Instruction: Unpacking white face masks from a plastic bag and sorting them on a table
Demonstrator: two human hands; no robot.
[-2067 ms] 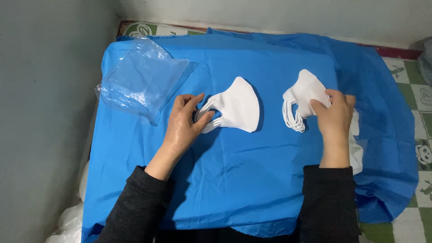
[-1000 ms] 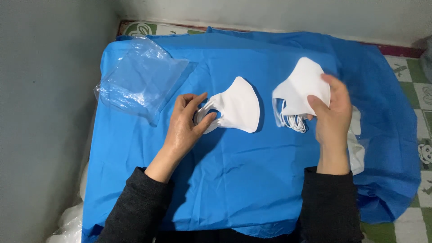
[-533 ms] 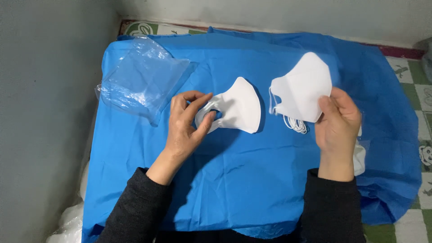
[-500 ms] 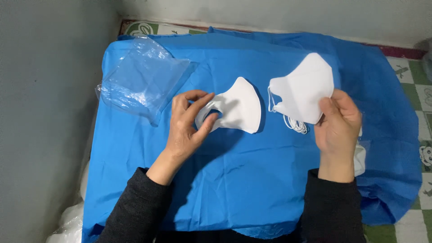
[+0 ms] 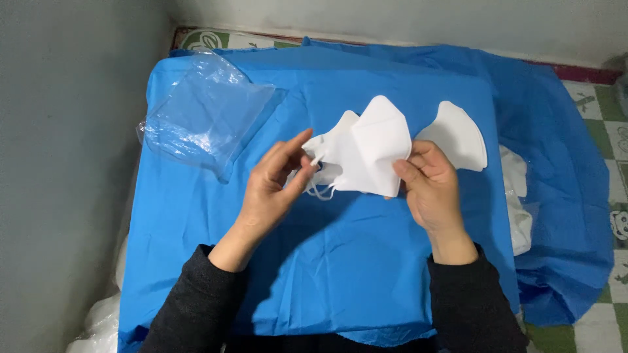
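right hand [image 5: 428, 186] pinches white mask [image 5: 373, 157] | left hand [image 5: 275, 186] pinches its ear loop [image 5: 318, 159] | clear plastic bag [image 5: 206, 111] far left, contents unclear

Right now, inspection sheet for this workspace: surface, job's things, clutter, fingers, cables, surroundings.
Surface: table covered by a wrinkled blue fabric sheet.
Job's things: folded white face mask held above the sheet; a second white mask partly hidden behind it; a stack of white masks lying to the right.
Clutter: crumpled clear plastic bag at the upper left; white material at the sheet's right edge.
Fingers: right hand grips the front mask's edge; left hand pinches the ear loops.
Cables: nothing seen.
Surroundings: grey wall on the left; patterned tiled floor on the right.
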